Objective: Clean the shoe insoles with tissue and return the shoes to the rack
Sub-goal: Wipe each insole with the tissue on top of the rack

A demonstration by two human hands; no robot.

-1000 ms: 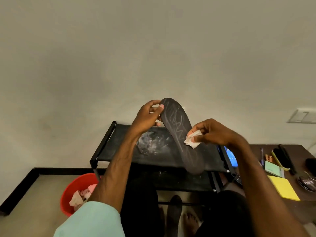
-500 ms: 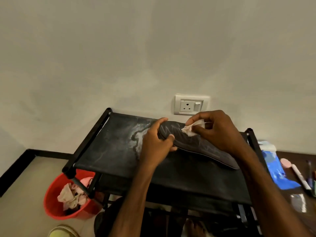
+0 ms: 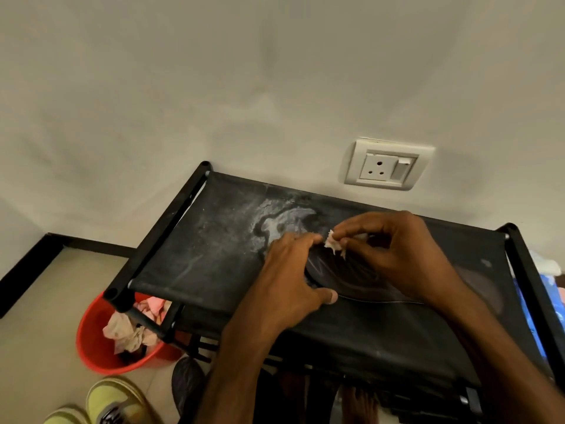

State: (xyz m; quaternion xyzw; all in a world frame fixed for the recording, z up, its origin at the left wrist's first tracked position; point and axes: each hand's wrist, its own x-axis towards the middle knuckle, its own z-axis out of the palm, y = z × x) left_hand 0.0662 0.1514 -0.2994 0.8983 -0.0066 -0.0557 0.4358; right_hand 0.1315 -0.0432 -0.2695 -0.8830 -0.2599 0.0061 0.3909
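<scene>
Two hands are engaged at the dark flat insole (image 3: 345,281), which is laid on the dusty black fabric shoe rack (image 3: 214,255). The insole is gripped by the left hand (image 3: 293,270); a small crumpled white tissue (image 3: 334,244) is pinched by the right hand (image 3: 394,249). Below and left of the grip, crumpled pinkish tissues (image 3: 128,332) are contained in a red plastic bucket (image 3: 91,347). Yellow-green shoes (image 3: 113,399) are placed nearer the person.

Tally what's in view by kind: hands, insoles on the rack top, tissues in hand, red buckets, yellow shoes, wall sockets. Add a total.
hands: 2, left hand, right hand
insole: 1
tissue: 1
red bucket: 1
yellow shoes: 2
wall socket: 1
total: 8
</scene>
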